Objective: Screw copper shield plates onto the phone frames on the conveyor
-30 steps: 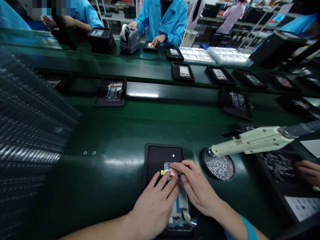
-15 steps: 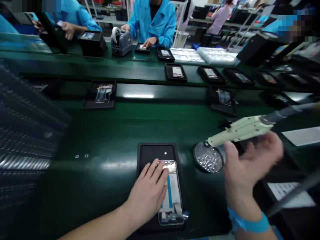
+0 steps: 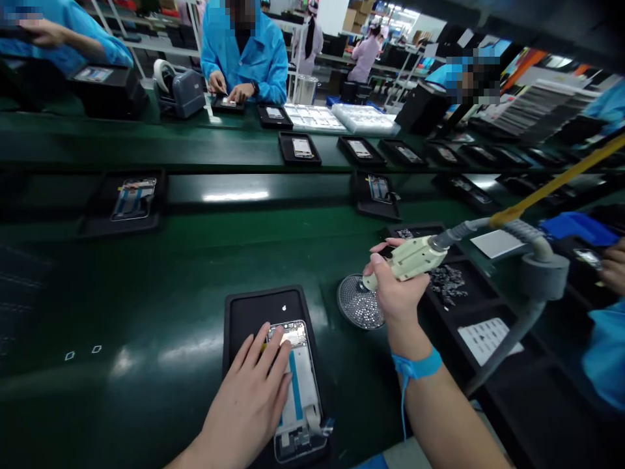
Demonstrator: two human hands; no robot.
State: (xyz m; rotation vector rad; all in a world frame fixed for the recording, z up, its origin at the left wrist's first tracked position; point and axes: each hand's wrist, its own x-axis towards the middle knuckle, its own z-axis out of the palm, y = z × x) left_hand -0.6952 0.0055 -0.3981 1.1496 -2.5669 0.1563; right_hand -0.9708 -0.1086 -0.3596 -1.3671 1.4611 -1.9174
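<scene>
Head: pale, blue-striped phone frame (image 3: 303, 387)

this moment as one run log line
left hand: resting on phone frame in black tray | right hand: gripping pale-green tool | tool: lower end at round dish

This is an electronics assembly workshop, set out as a production line. Black trays (image 3: 286, 151) bearing opened phones (image 3: 303, 148) line the long green table (image 3: 161, 273) from twelve to two o'clock. At eleven a blue-jacketed co-worker (image 3: 266, 64) works opposite, a tape dispenser (image 3: 184, 93) standing at ten. At three there is a cabled screwdriver (image 3: 415, 257); farther back at one, someone in pink (image 3: 365, 58).
</scene>
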